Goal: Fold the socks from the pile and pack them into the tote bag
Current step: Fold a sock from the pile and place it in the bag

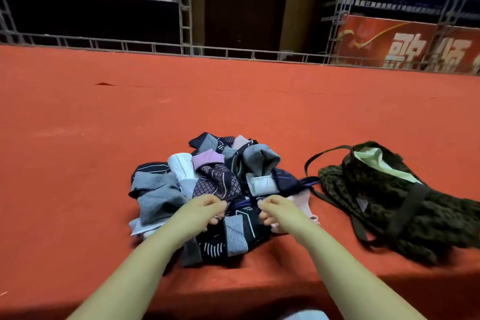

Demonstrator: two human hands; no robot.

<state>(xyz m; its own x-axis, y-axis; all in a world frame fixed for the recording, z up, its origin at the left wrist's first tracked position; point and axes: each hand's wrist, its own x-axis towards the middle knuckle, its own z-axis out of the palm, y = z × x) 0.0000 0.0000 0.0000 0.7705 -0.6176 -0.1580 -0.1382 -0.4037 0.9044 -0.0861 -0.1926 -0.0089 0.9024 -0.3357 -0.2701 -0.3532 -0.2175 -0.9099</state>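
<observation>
**Red-cloth worktop, both hands in the sock pile**

Red cloth covers the worktop (233,101), which runs wide from left to right and ends at a metal rail on the far side. Near the front edge, about the middle of the scene, lies the pile of socks (220,189): a loose heap of dark navy patterned pieces, grey striped ones, pale blue-white ones and one lilac cuff near the far side.

Both bare forearms reach in from the near edge. The left hand (205,212) sits on the near part of the pile, its fingers curled down into the fabric and clamped on a dark navy sock (242,213) with pale line markings. The right hand (275,210) is just to the right of it, fingers likewise curled and pinching the same dark fabric. The two hands are near each other, with a short stretch of the sock showing between them. The sock still touches the heap.

To the right of the pile, close beside it but apart, lies the tote bag (389,202), dark olive with a mottled pattern, slumped on its side. Its mouth faces the far side and shows a pale green lining. One dark strap loops out to the left toward the socks, another crosses the body of the bag.

Beyond the rail stand dark metal shelving, a brown door and a red banner with pale characters at the far right.
</observation>
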